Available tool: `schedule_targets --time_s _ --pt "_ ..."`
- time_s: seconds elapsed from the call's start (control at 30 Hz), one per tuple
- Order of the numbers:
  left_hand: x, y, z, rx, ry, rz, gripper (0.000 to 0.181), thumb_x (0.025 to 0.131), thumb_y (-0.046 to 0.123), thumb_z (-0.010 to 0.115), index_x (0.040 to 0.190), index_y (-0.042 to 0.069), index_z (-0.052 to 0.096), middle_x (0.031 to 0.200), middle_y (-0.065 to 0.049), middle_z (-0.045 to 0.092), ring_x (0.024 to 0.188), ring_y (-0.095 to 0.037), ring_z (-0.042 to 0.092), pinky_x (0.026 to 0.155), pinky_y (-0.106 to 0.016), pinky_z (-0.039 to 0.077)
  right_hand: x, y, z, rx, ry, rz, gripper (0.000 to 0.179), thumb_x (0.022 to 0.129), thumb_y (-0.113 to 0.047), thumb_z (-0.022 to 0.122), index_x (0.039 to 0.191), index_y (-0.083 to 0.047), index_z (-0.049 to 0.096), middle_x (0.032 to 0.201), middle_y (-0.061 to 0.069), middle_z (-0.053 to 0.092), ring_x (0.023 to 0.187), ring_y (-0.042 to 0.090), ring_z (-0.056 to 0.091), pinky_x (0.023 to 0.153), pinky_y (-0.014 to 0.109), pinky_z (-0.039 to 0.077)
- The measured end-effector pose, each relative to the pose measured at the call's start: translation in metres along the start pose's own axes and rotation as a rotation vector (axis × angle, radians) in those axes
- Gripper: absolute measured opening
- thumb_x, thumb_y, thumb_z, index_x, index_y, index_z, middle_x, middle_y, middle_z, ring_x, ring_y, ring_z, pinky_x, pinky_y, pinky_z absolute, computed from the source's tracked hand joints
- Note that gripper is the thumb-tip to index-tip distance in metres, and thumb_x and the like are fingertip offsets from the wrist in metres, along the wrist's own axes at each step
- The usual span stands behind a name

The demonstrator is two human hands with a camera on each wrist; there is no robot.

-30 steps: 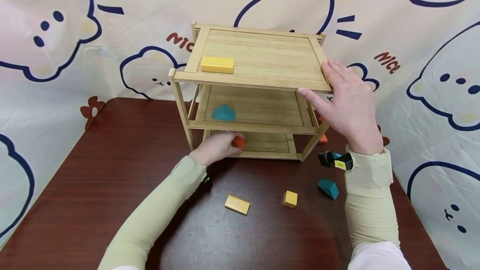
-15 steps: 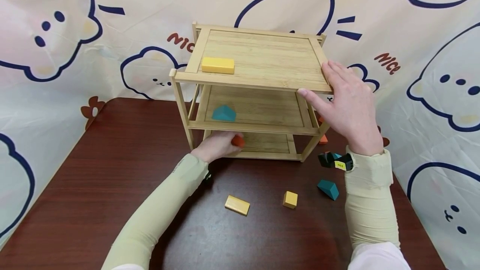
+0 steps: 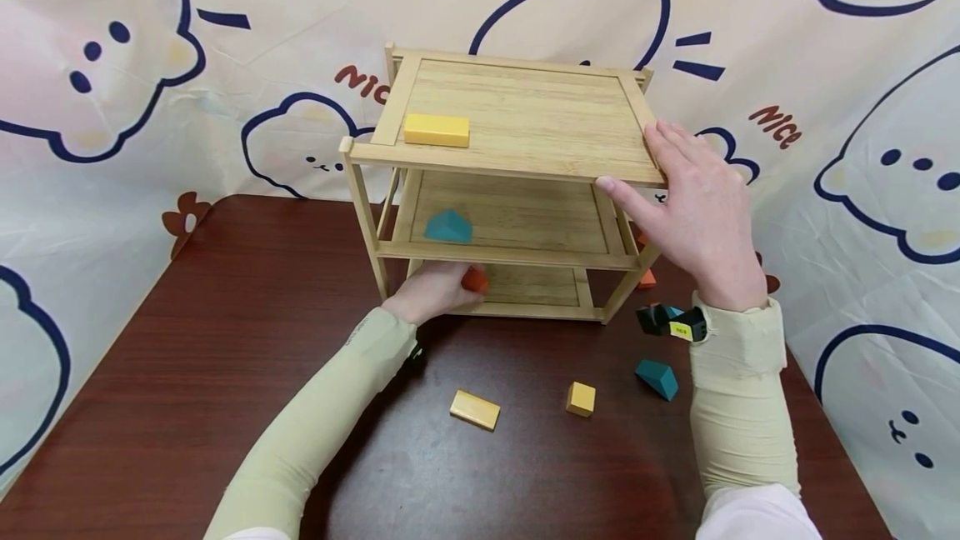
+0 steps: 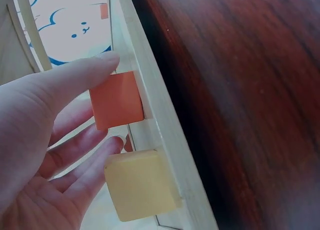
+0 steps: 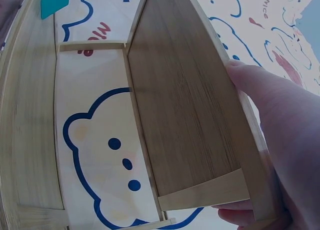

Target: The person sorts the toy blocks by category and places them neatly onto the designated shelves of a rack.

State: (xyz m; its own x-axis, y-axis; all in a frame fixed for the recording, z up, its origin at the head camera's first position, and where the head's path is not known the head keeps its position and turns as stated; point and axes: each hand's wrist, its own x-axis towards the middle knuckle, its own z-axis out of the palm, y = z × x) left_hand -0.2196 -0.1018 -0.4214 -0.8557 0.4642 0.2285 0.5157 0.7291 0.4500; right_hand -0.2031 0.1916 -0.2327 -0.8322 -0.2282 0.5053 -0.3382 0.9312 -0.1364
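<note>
A three-tier wooden shelf (image 3: pixel 517 111) stands on the table. On its bottom tier, an orange block (image 4: pixel 116 101) sits between the thumb and fingers of my left hand (image 3: pixel 435 292), close to the front rail. A pale yellow block (image 4: pixel 142 185) is beside it in the left wrist view, near my fingertips; the hand hides it in the head view. My right hand (image 3: pixel 701 211) grips the top tier's front right corner, thumb on the front edge (image 5: pixel 235 65), fingers along the right side. A yellow rectangular block (image 3: pixel 437 130) lies on the top tier, a teal block (image 3: pixel 448 226) on the middle one.
In front of the shelf lie a flat yellow block (image 3: pixel 475 410), a yellow cube (image 3: pixel 581 399) and a teal wedge (image 3: pixel 657 379). More orange pieces (image 3: pixel 647 279) show behind the right side post, partly hidden. A patterned cloth (image 3: pixel 300 23) hangs behind the table.
My left hand and the orange block have shifted very slightly left on the bottom tier. The right hand stays at the shelf's corner.
</note>
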Motion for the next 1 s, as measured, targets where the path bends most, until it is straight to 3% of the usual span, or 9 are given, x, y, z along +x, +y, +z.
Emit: schedule_targets --time_s 0.13,0.37,0.53,0.87,1.0 --pt "-0.003 0.002 -0.003 0.020 -0.008 -0.032 0.067 0.076 0.042 0.076 0.130 0.017 0.047 0.117 -0.005 0.053 0.098 -0.018 0.056 0.083 -0.033 0.046 0.000 0.000 0.000 -0.004 -0.007 0.006 0.080 0.082 -0.065 0.054 0.143 -0.015 0.040 0.144 0.006 0.038 0.131 0.027 0.035 0.092 0.060 0.032" --pt "-0.019 0.007 -0.009 0.116 0.064 0.078 0.062 0.080 0.048 0.070 0.129 0.015 0.052 0.117 -0.002 0.057 0.099 -0.017 0.057 0.083 -0.033 0.046 0.001 0.001 0.001 -0.003 0.006 -0.005 0.080 0.082 -0.064 0.055 0.143 -0.014 0.041 0.143 0.006 0.040 0.131 0.027 0.035 0.093 0.058 0.032" --pt "-0.038 0.013 -0.016 0.126 0.050 0.091 0.067 0.081 0.056 0.064 0.131 0.013 0.053 0.127 -0.004 0.053 0.114 -0.019 0.050 0.087 -0.035 0.045 0.000 0.001 0.001 -0.003 0.012 -0.011 0.080 0.082 -0.063 0.056 0.142 -0.014 0.041 0.143 0.007 0.040 0.130 0.027 0.036 0.093 0.058 0.033" --pt "-0.073 0.026 -0.039 0.123 0.078 0.150 0.062 0.081 0.053 0.066 0.129 0.015 0.054 0.122 0.000 0.053 0.114 -0.018 0.048 0.094 -0.036 0.040 0.001 -0.001 0.000 -0.007 -0.021 0.011 0.081 0.082 -0.065 0.053 0.144 -0.015 0.038 0.145 0.006 0.037 0.132 0.028 0.033 0.097 0.058 0.030" --pt "-0.081 0.031 -0.053 0.119 0.127 0.183 0.060 0.082 0.054 0.064 0.128 0.016 0.055 0.123 0.002 0.053 0.114 -0.016 0.048 0.096 -0.036 0.038 0.001 0.000 0.000 -0.009 -0.010 0.005 0.080 0.082 -0.065 0.053 0.143 -0.014 0.039 0.144 0.006 0.038 0.132 0.028 0.034 0.096 0.058 0.031"
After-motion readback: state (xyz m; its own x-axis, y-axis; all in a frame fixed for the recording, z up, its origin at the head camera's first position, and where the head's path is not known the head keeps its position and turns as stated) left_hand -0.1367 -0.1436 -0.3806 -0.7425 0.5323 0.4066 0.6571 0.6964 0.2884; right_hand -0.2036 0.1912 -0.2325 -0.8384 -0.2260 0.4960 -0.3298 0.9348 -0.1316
